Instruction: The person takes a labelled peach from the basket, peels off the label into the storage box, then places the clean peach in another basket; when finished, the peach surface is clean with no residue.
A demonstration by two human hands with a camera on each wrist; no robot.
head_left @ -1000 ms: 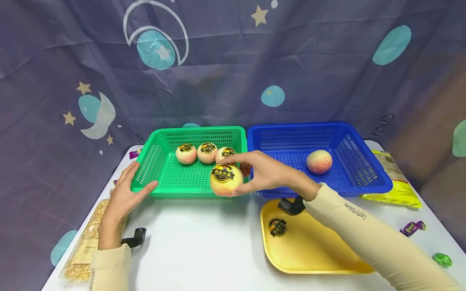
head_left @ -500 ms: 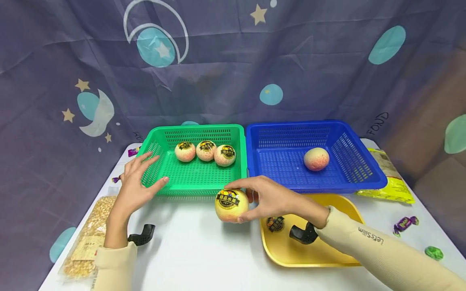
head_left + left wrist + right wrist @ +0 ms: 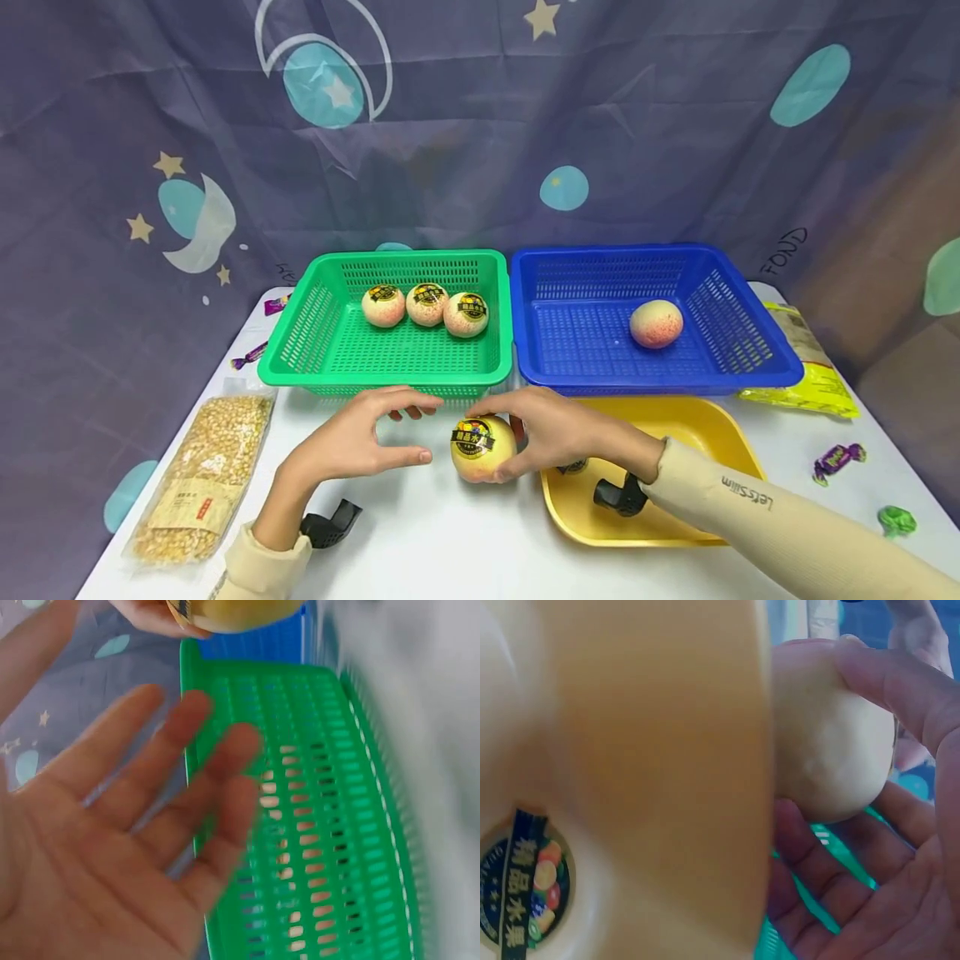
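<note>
Since the earlier frame the left hand [image 3: 352, 442] has come off the green basket [image 3: 300, 350] rim and swung in beside the labelled peach [image 3: 480, 447], which the right hand [image 3: 558, 429] has lowered to the white table [image 3: 420, 533], at 6 o'clock from the basket and 9 o'clock from the yellow tray [image 3: 675, 517]. Right fingers curl round the peach; left fingers are spread, just short of it. Likely step: sticker removal, which calls for the left fingertips pinching the label edge while the right steadies.

Right hand [image 3: 558, 429] has carried the labelled peach [image 3: 482, 447] from the green basket [image 3: 390, 377] to the table; left hand [image 3: 360, 437] has left the basket rim and approaches it.
</note>
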